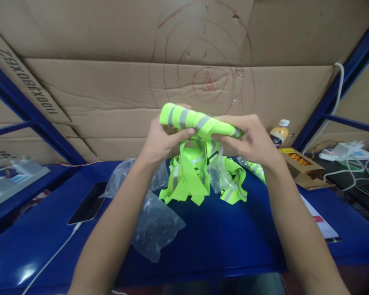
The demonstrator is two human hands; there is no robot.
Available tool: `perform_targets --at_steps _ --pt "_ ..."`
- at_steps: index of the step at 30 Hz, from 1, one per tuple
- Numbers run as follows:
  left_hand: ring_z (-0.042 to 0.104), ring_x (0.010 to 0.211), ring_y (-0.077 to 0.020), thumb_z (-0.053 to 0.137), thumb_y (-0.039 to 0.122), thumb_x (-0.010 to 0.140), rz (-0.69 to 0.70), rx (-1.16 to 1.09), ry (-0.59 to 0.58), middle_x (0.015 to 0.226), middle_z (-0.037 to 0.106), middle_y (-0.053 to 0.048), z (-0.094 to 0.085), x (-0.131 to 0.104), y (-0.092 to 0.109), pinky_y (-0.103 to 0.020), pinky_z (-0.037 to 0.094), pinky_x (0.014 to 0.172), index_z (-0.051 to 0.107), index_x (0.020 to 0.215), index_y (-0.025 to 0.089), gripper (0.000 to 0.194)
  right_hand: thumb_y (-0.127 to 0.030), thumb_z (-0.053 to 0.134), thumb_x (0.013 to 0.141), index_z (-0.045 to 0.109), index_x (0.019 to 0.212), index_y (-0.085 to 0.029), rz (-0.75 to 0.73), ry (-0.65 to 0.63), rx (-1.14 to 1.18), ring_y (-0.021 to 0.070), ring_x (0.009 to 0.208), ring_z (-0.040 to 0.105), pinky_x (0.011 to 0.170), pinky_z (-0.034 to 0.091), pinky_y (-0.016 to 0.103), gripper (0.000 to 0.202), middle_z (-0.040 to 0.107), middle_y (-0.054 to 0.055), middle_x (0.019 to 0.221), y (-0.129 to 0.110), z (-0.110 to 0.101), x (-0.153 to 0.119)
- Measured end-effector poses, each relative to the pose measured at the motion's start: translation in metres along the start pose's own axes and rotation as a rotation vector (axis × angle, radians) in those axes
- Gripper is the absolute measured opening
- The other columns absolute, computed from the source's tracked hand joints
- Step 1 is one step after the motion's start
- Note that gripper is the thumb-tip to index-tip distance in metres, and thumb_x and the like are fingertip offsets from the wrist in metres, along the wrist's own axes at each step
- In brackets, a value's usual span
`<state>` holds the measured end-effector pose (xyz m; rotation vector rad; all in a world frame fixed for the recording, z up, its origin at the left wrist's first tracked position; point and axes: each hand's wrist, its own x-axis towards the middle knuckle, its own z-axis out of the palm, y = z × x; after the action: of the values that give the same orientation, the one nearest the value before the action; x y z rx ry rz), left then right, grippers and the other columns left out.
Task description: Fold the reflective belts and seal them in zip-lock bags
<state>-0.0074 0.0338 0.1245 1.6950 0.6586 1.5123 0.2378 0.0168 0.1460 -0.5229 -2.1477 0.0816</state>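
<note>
Left hand [160,141]: closed around one end of the rolled neon-green reflective strap bundle [197,121].
Right hand [252,139]: pinching the other end.
Below: blue metal table [221,241], clear plastic bag [155,225].

wall: cardboard [110,82] with red scribbles, upper frame
frame: blue beams [27,110] left and right
table [221,237]: glossy blue, lower frame

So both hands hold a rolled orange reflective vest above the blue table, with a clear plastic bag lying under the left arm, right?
Not quite: the rolled vest is fluorescent yellow-green with grey stripes, not orange. The head view shows this. The rest holds: the left hand and right hand hold it above the blue table, and a clear plastic bag lies under the left arm.
</note>
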Motion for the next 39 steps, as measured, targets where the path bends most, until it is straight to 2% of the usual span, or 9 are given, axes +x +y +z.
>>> perform_targets --at_steps 6,10,14,18,24,28,31,34,39 --pt "0.08 0.108 -0.0353 0.1 0.049 0.072 -0.22 -0.262 -0.157 0.108 0.082 -0.012 -0.006 -0.002 0.001 -0.045 0.069 0.09 0.076 0.106 0.019 0.051 -0.006 0.053 0.096 0.078 0.139 -0.025 -0.183 0.136 -0.241 0.0276 0.128 0.073 0.111 0.056 0.045 0.053 0.077 0.008 0.143 0.022 0.021 -0.001" --pt "0.08 0.11 -0.0373 0.098 0.047 0.074 -0.209 -0.269 -0.067 0.107 0.084 -0.013 -0.007 -0.004 0.016 -0.047 0.07 0.091 0.079 0.102 0.018 0.044 -0.004 0.053 0.096 0.076 0.141 -0.029 -0.201 0.164 -0.338 0.0295 0.136 0.068 0.116 0.054 0.051 0.056 0.073 0.008 0.151 0.029 0.033 0.001" --pt "0.082 0.102 -0.0327 0.102 0.026 0.065 -0.163 -0.183 -0.002 0.101 0.084 -0.009 -0.008 -0.003 0.016 -0.043 0.07 0.092 0.081 0.097 0.017 0.04 -0.025 0.074 0.094 0.071 0.147 -0.032 -0.154 0.023 -0.207 0.032 0.146 0.062 0.123 0.049 0.057 0.053 0.064 0.007 0.162 0.011 0.021 0.003" --pt "0.082 0.103 -0.0318 0.102 0.026 0.068 -0.104 -0.083 -0.099 0.11 0.084 -0.009 -0.012 -0.006 0.013 -0.042 0.069 0.093 0.084 0.106 0.02 0.043 -0.048 0.085 0.09 0.069 0.149 -0.026 -0.045 -0.007 -0.048 0.0316 0.141 0.067 0.121 0.052 0.05 0.065 0.071 0.01 0.153 0.003 0.004 0.001" --pt "0.078 0.117 -0.0287 0.094 0.024 0.081 0.04 0.052 -0.224 0.13 0.081 -0.01 -0.013 -0.007 0.011 -0.038 0.064 0.103 0.084 0.127 0.024 0.047 -0.049 0.086 0.088 0.078 0.135 -0.02 0.042 -0.036 0.108 0.0302 0.119 0.079 0.105 0.061 0.043 0.056 0.082 0.009 0.132 0.029 0.015 -0.002" --pt "0.075 0.124 -0.0302 0.1 0.033 0.075 0.148 0.194 -0.032 0.126 0.082 -0.008 -0.013 -0.001 0.0 -0.039 0.059 0.11 0.084 0.118 0.024 0.047 -0.042 0.084 0.091 0.083 0.124 -0.018 0.088 0.112 0.109 0.0307 0.113 0.08 0.102 0.062 0.043 0.041 0.085 0.01 0.123 0.029 0.022 -0.001" --pt "0.075 0.125 -0.0361 0.098 0.065 0.07 -0.013 -0.034 -0.117 0.124 0.081 -0.012 -0.011 0.002 -0.011 -0.047 0.063 0.104 0.08 0.119 0.024 0.066 -0.04 0.083 0.091 0.083 0.124 -0.019 0.064 0.203 0.069 0.0314 0.113 0.08 0.103 0.062 0.044 0.04 0.085 0.01 0.124 0.023 0.023 0.001" --pt "0.072 0.131 -0.0431 0.073 0.097 0.071 -0.125 -0.245 -0.203 0.119 0.081 -0.017 0.0 0.003 -0.015 -0.054 0.067 0.096 0.078 0.117 0.022 0.089 -0.043 0.079 0.093 0.082 0.127 -0.02 0.024 0.279 -0.001 0.0317 0.113 0.08 0.101 0.063 0.045 0.041 0.084 0.01 0.124 0.023 0.024 0.0" --pt "0.074 0.126 -0.0387 0.059 0.084 0.092 -0.254 -0.393 -0.159 0.115 0.083 -0.009 0.022 0.0 0.005 -0.051 0.069 0.09 0.076 0.109 0.024 0.065 -0.05 0.078 0.096 0.076 0.139 -0.027 -0.142 0.268 -0.262 0.0337 0.125 0.074 0.109 0.059 0.048 0.049 0.078 0.012 0.137 0.04 0.032 -0.003"
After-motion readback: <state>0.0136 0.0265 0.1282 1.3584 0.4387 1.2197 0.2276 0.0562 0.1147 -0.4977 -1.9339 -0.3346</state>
